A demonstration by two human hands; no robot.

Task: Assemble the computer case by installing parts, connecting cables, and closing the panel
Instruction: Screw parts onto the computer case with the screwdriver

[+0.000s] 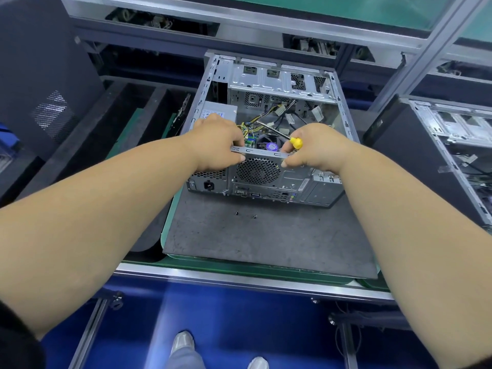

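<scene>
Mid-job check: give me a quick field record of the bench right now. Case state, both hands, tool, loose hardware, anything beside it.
case: computer case lies on its side on the grey mat, side panel off, rear ports facing the person
inside: loose cables and a fan with a purple label visible
left hand: left hand grips the case's upper rear rim
right hand: right hand grips the same rim while holding the screwdriver
tool: yellow handle, shaft pointing into the case
loose hardware: two screws on the mat
beside: another open case at right
</scene>
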